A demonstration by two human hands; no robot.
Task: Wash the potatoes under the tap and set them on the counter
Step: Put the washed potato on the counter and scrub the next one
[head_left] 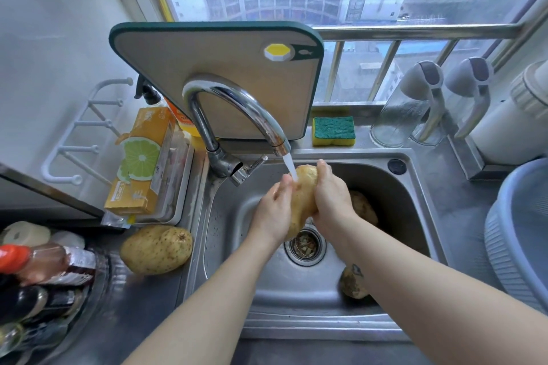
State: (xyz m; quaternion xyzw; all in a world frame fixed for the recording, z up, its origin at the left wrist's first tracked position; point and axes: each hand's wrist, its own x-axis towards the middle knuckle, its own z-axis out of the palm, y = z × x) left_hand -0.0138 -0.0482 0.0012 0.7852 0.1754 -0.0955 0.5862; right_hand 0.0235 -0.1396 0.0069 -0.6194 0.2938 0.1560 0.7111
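Note:
Over the steel sink (415, 216), a long yellow potato (304, 195) sits under the running tap (237, 104). My left hand (274, 210) holds its left side and my right hand (330, 195) grips its right side. Water falls on the potato's top end. A second potato (363, 207) lies in the sink behind my right wrist, partly hidden. A third potato (353, 283) rests in the sink's near right part, half covered by my right forearm. One large potato (157, 249) lies on the counter left of the sink.
A cutting board (222, 68) leans behind the tap. A yellow-green sponge (333, 131) sits on the back ledge. Orange boxes (142, 163) fill a tray at left, and bottles (44, 267) crowd the near left counter. A blue-grey basin (516, 240) stands at right.

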